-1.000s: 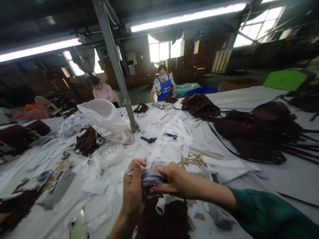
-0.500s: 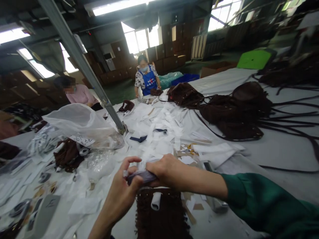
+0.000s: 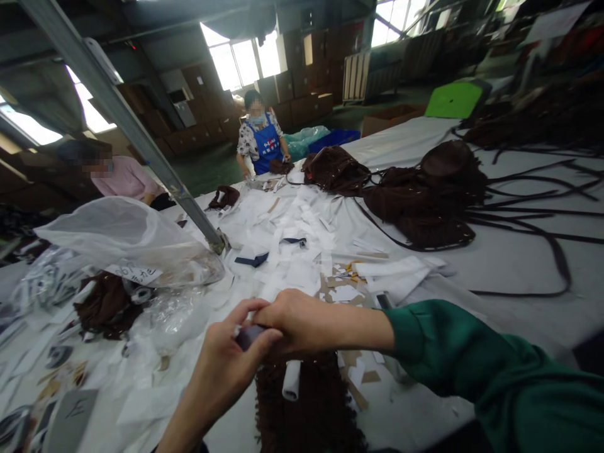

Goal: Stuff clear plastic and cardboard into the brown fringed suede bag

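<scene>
One counter (image 3: 491, 264); one brown fringed piece (image 3: 314, 409) on it, long axis near-to-far. One right hand (image 3: 295, 321), one left hand (image 3: 229, 353), both closed around one gray bundle (image 3: 249, 338) above the counter. One white roll (image 3: 291, 380) on the brown piece. Bundle: smooth, mostly hidden; visible part points crosswise between hands, full long axis can't be told.

Held grey strip (image 3: 248, 338): smooth, matt, material unclear. Near brown panel (image 3: 306, 418): matt, suede-like cloth, rough fringed edges. Brown bags (image 3: 410, 211), right: same dull look. Left sack (image 3: 120, 226): translucent plastic; crumpled film (image 3: 172, 321) beside it: clear, glossy. Pole (image 3: 127, 129): grey metal, dull sheen. Far boxes (image 3: 302, 108): matt cardboard. Sleeve (image 3: 443, 333): soft green cloth.
</scene>
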Demonstrator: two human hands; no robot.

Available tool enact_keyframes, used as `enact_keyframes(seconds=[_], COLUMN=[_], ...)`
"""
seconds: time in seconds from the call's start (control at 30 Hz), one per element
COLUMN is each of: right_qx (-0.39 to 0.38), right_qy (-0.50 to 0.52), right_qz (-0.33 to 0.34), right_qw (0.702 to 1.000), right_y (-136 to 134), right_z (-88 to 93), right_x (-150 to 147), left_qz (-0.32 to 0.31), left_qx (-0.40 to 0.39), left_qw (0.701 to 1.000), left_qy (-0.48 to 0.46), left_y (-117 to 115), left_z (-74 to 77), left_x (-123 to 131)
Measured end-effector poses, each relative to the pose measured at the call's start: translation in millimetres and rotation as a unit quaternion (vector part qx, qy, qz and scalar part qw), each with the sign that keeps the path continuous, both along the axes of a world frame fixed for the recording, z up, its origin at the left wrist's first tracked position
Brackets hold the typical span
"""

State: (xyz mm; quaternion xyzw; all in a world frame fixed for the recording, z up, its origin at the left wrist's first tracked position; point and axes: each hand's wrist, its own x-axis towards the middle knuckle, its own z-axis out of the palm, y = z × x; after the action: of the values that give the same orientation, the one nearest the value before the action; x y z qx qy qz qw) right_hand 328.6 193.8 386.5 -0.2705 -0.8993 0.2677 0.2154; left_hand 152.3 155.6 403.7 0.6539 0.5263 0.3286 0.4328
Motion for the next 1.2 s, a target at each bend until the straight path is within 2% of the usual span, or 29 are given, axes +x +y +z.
enact_keyframes(seconds=[0.07, 0.13, 0.17, 0.2, 0.23, 0.27, 0.33, 0.4, 0.43, 0.5, 0.57, 0.63, 0.67, 0.73, 0.8, 0.83, 0.87, 0.93, 1.0, 1.03, 1.1, 1.2], right_qx=[-0.055, -0.12, -0.143, -0.153, -0.146, -0.122, -0.05, -0.019, -0.029, -0.09, -0.166, -0.208, -0.207, -0.162, -0.109, -0.095, -0.092, -0.112, -0.144, -0.153, -0.145, -0.095], right_qy=[0.08, 0.123, 0.121, 0.1, 0.064, 0.017, -0.066, -0.083, -0.067, -0.015, 0.038, 0.053, 0.033, -0.042, -0.099, -0.104, -0.096, -0.067, -0.044, -0.044, -0.08, -0.152], right_qz=[0.002, -0.011, -0.023, -0.042, -0.063, -0.08, -0.085, -0.063, -0.056, -0.066, -0.082, -0.098, -0.11, -0.117, -0.095, -0.085, -0.081, -0.096, -0.112, -0.116, -0.128, -0.111], right_qw=[0.995, 0.985, 0.982, 0.982, 0.985, 0.989, 0.993, 0.994, 0.996, 0.994, 0.982, 0.972, 0.972, 0.979, 0.985, 0.986, 0.988, 0.987, 0.982, 0.98, 0.978, 0.978], right_y=[-3.8, -7.4, -8.7, -9.6, -10.3, -10.9, -12.3, -14.1, -15.1, -16.9, -18.5, -20.9, -22.5, -26.7, -30.9, -32.4, -33.4, -33.4, -31.9, -31.0, -29.8, -30.2], right_z=[-4.1, -14.8, -22.0, -29.6, -36.7, -42.8, -49.8, -50.8, -50.4, -51.2, -57.2, -67.7, -73.4, -82.9, -88.0, -89.2, -89.8, -91.3, -94.6, -96.8, -101.3, -105.0], right_x=[-3.6, -5.3, -5.1, -4.3, -3.2, -2.0, -0.1, 0.2, 0.0, -0.2, 0.7, 2.6, 3.7, 4.9, 4.3, 3.5, 2.5, 1.4, 2.0, 2.8, 4.4, 3.0], left_qz=[0.08, 0.161, 0.189, 0.202, 0.196, 0.164, 0.049, -0.035, -0.032, 0.042, 0.131, 0.172, 0.16, 0.077, -0.027, -0.049, -0.042, 0.031, 0.118, 0.14, 0.116, -0.019], left_qx=[0.0, -0.003, -0.003, -0.006, -0.012, -0.024, -0.047, -0.056, -0.055, -0.056, -0.072, -0.094, -0.109, -0.131, -0.135, -0.131, -0.125, -0.117, -0.121, -0.13, -0.165, -0.187], left_qw=[0.987, 0.949, 0.932, 0.928, 0.939, 0.96, 0.995, 0.998, 0.998, 0.993, 0.961, 0.932, 0.936, 0.969, 0.988, 0.989, 0.991, 0.987, 0.964, 0.952, 0.952, 0.979], left_qy=[-0.138, -0.273, -0.308, -0.312, -0.284, -0.228, -0.076, 0.013, 0.005, -0.098, -0.234, -0.304, -0.295, -0.197, -0.075, -0.042, -0.038, -0.105, -0.207, -0.241, -0.23, -0.078], left_y=[-6.4, -8.5, -7.2, -4.7, -1.5, 1.6, 5.4, 4.5, 2.8, -1.0, -2.9, -2.5, -2.1, -2.3, -4.3, -5.7, -7.2, -9.6, -10.6, -10.5, -9.1, -6.2], left_z=[-6.1, -20.5, -29.1, -37.3, -44.1, -48.8, -51.6, -49.1, -48.5, -53.2, -67.5, -86.5, -94.8, -104.4, -103.6, -101.0, -98.4, -97.2, -103.5, -108.3, -116.8, -116.4], left_x=[1.8, 1.6, 1.1, 0.6, 0.3, 0.4, 2.0, 5.5, 7.6, 11.3, 12.9, 12.1, 11.1, 9.1, 8.3, 8.4, 8.7, 8.7, 7.5, 6.5, 4.6, 4.6])
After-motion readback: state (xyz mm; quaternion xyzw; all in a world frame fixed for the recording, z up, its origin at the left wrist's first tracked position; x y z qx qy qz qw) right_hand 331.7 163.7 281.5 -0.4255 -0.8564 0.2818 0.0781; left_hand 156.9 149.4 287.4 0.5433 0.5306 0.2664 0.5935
